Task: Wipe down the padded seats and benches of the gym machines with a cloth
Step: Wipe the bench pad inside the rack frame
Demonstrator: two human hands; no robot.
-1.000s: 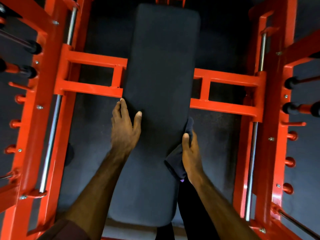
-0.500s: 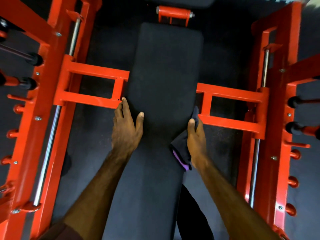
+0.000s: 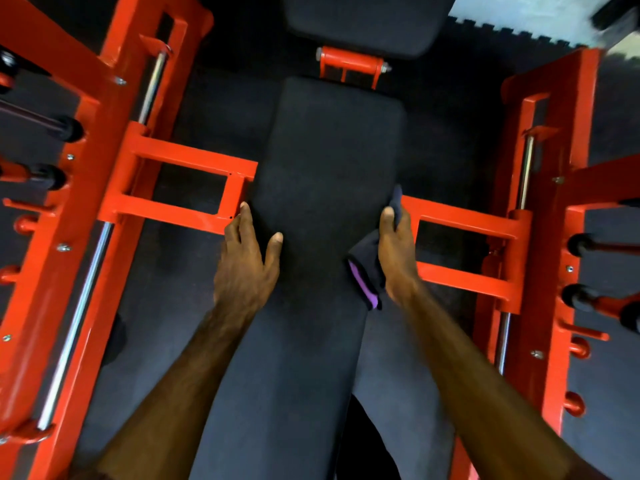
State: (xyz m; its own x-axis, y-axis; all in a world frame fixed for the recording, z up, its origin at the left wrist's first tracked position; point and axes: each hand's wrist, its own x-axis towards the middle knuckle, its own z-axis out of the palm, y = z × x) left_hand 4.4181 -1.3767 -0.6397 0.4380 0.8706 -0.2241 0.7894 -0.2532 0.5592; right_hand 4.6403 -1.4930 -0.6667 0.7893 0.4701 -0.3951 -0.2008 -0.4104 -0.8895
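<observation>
The right hand (image 3: 396, 252) grips a dark cloth (image 3: 369, 268) with a purple edge and holds it against the right side edge of the black padded bench (image 3: 325, 174), with part of the cloth sticking out past the fingertips and part hanging under the palm. The left hand (image 3: 247, 263) lies with straight, spread fingers on the left edge of the same bench, thumb on the padding. Beside each hand an orange frame arm (image 3: 187, 188) reaches toward the bench, and beyond the fingertips there is an orange bracket (image 3: 351, 65).
</observation>
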